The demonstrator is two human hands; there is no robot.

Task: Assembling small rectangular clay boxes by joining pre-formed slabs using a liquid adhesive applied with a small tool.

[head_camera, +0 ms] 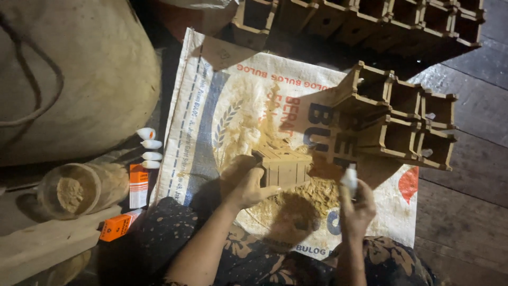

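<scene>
My left hand (244, 182) rests its fingers against the side of a small wooden grid box (284, 166) that stands on a woven white sack (196, 122) spread on the floor. Sawdust (317, 193) lies around the box. My right hand (356, 207) is raised near the box's right side and is shut on a small white tube (350, 179), held upright. A larger wooden lattice of open square cells (405, 119) lies just beyond, to the right.
A long row of similar wooden cells (370, 21) runs across the top. A big tan sack (74, 69) fills the upper left. A plastic jar of powder (79, 188), orange cartons (138, 185), several white tube caps (149, 148) and a wooden plank (42, 243) lie left.
</scene>
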